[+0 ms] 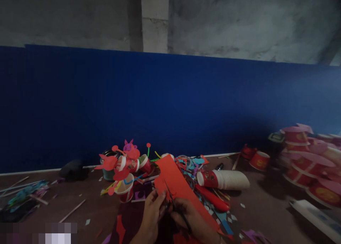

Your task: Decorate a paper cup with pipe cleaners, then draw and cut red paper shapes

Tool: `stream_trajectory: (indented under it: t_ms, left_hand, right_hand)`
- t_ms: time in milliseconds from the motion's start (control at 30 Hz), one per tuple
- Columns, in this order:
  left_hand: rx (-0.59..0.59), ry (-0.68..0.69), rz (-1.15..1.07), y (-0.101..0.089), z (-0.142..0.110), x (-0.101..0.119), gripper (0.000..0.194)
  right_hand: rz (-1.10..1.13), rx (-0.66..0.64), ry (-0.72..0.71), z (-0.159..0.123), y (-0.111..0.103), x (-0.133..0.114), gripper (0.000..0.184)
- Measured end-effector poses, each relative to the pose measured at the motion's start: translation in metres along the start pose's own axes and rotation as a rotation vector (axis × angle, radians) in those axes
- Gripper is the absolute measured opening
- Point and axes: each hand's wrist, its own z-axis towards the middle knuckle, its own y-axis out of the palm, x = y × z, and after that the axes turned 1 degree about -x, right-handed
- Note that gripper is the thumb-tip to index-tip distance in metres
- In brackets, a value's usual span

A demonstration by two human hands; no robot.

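A long sheet of red paper (183,187) slants across the middle in front of me, with a cut-out edge on its left side. My left hand (153,210) pinches the paper at that edge between thumb and fingers. Close beside it, my right hand (188,215) is closed around the dark handles of a pair of scissors (170,194), whose blades lie against the paper. Some of the fingers and the lower handles are in shadow.
Decorated paper cups (125,189) with red cut-outs stand left of centre. A stack of paper cups (226,179) lies on its side at right. Red and pink cup crafts (306,166) are piled far right. Paper scraps (26,194) are strewn leftward; a blue panel (170,102) stands behind.
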Motion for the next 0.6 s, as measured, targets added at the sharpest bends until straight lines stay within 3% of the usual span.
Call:
stream_trajectory:
  t_ms: [167,500,600]
  left_hand:
    - [-0.061,0.024,-0.027,0.000,0.001,-0.001,0.044]
    - [-0.101,0.020,0.015,-0.003,0.001,-0.002,0.037]
    - [-0.121,0.024,0.034,-0.003,0.003,-0.003,0.037]
  right_hand:
    - [0.012,0.012,-0.039,0.004,0.001,0.010,0.034]
    - [0.012,0.077,-0.054,0.000,0.005,-0.003,0.041]
    - [0.044,0.031,-0.017,-0.001,0.004,-0.003,0.043]
